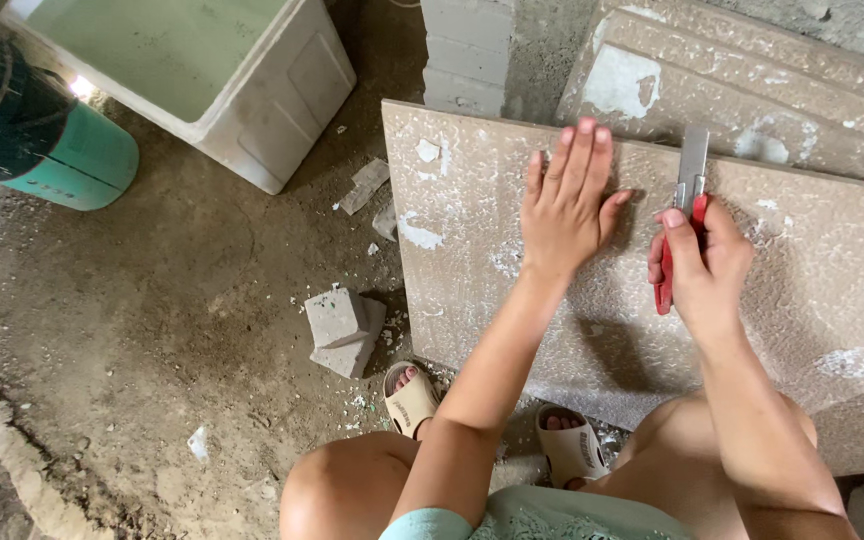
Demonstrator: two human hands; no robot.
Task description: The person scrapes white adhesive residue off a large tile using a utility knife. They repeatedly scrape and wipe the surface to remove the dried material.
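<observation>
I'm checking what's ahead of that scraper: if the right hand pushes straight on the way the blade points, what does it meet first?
The right hand points the scraper up the tile. First in line looks to be the tile's far edge, then the stacked tiles behind it, though depth is unclear.

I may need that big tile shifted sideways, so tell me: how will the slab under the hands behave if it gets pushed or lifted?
The tile looks rigid and probably heavy: broad, flat, stone-like. Its rough, mortar-flecked back should grip, not slip, under the left hand pressed flat on it. Its edges may chip; broken pieces lie nearby. The right hand holds a red scraper.
</observation>
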